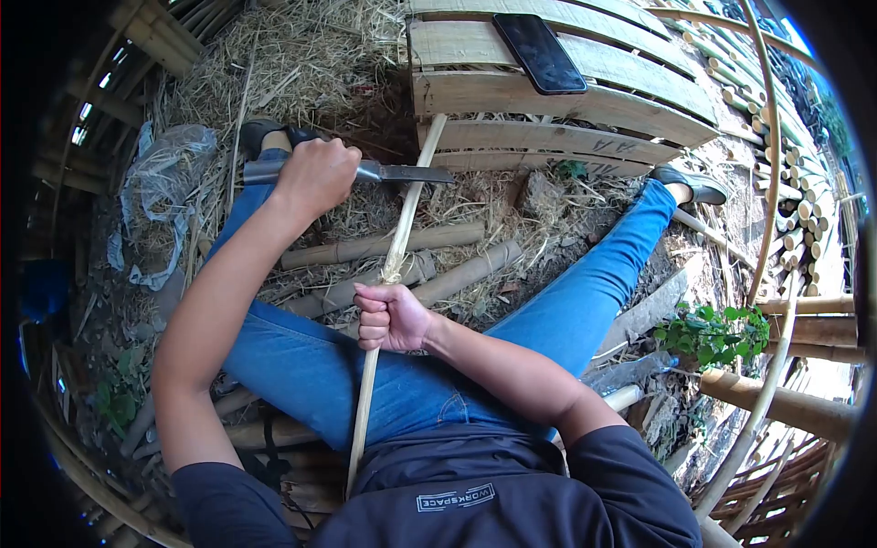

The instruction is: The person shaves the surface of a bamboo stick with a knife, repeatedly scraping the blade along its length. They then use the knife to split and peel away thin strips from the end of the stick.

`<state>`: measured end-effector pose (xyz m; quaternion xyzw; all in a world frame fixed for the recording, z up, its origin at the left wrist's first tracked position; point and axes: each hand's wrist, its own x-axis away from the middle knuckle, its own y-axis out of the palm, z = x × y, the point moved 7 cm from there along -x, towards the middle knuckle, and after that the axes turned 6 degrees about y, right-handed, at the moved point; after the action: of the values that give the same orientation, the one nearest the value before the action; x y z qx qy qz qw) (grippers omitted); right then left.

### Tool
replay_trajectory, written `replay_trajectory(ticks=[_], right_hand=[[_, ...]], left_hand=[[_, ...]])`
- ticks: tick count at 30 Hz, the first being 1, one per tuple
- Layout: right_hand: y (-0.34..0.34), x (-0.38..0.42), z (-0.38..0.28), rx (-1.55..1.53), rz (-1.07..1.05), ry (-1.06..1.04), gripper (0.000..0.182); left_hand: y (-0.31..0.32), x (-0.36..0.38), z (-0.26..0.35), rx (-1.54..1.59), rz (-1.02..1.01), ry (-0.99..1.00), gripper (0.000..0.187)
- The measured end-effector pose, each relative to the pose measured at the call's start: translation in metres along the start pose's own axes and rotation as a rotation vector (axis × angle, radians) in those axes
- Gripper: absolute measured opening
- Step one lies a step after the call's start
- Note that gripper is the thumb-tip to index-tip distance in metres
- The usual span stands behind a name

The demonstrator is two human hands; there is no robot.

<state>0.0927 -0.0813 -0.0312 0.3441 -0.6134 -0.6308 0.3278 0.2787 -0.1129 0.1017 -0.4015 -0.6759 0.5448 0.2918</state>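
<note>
My left hand [317, 178] is closed around the metal-looking handle of a knife [416, 173]. The blade points right and crosses over a long pale bamboo strip [402, 228] in this view. Further down, my right hand [393, 317] wraps round the same strip in a fist, thumb uppermost, just below a frayed node. The strip's upper end reaches the side of a wooden slatted crate [566, 91]; its lower end runs over my thigh to my shirt.
A phone [540, 53] lies on the crate. Cut bamboo pieces [384, 245] and straw [274, 68] cover the ground between my legs. Crumpled clear plastic [169, 173] lies left. Stacked bamboo poles [795, 183], a curved pole [772, 146] and a leafy plant [713, 334] are right.
</note>
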Motion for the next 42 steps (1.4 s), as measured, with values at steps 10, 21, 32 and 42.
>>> replay_trajectory(ticks=[10,21,32,42], right_hand=[[0.0,0.0,-0.002,0.021,0.033,0.001,0.047],[0.001,0.0,-0.002,0.045,0.047,-0.009,0.047],[0.004,0.0,-0.004,0.018,-0.007,0.001,0.046],[0.001,-0.001,-0.003,0.028,0.006,0.003,0.047]], left_hand=[[0.007,0.051,0.025,0.074,-0.172,0.095,0.008],[0.009,0.001,0.009,-0.119,0.001,0.106,0.013],[0.0,-0.036,-0.005,-0.185,-0.041,0.131,0.007],[-0.01,0.041,0.005,-0.012,-0.171,0.181,0.004]])
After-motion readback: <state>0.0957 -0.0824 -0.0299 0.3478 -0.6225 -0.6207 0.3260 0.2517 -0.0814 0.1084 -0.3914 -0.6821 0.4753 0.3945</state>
